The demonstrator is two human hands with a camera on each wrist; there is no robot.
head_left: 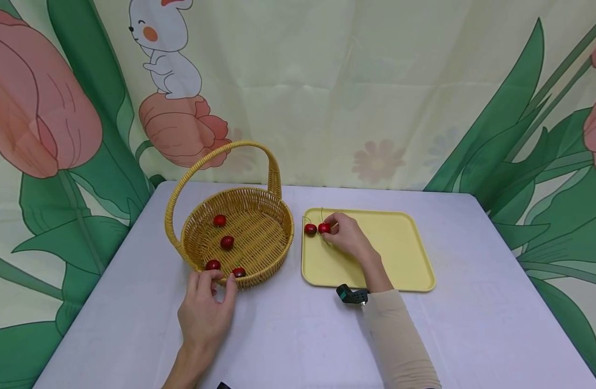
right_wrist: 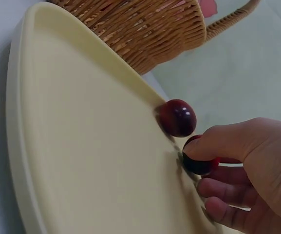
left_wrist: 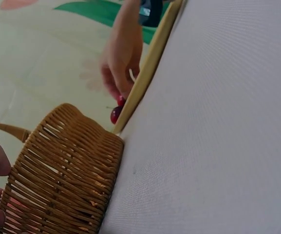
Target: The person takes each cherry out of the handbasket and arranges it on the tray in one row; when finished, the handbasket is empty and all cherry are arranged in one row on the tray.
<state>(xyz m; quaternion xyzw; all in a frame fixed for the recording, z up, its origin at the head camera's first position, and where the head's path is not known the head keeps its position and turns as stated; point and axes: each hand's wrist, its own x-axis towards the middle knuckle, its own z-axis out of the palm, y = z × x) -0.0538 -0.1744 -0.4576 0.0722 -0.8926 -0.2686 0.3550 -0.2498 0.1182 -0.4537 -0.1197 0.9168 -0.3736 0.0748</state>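
At the basket's near side my left hand [head_left: 207, 310] grips the rim of the wicker basket [head_left: 287, 237], thumb and fingers on either side of it. Inside the basket lie several red cherries, among them one cherry [head_left: 227, 242] near the middle and another [head_left: 212, 265] beside my left fingers. Over the yellow tray [head_left: 400, 259], my right hand [head_left: 348, 235] pinches a cherry [head_left: 324, 228] between thumb and fingers, its thin stem pointing up. A second, darker cherry [right_wrist: 179, 118] rests on the tray just left of the held one.
The basket's tall arched handle [head_left: 246, 143] rises over its back and left side. A white cloth covers the table [head_left: 288, 335]. Behind hangs a printed curtain [head_left: 302, 108] with tulips and a rabbit. A black band [head_left: 352, 295] is on my right wrist.
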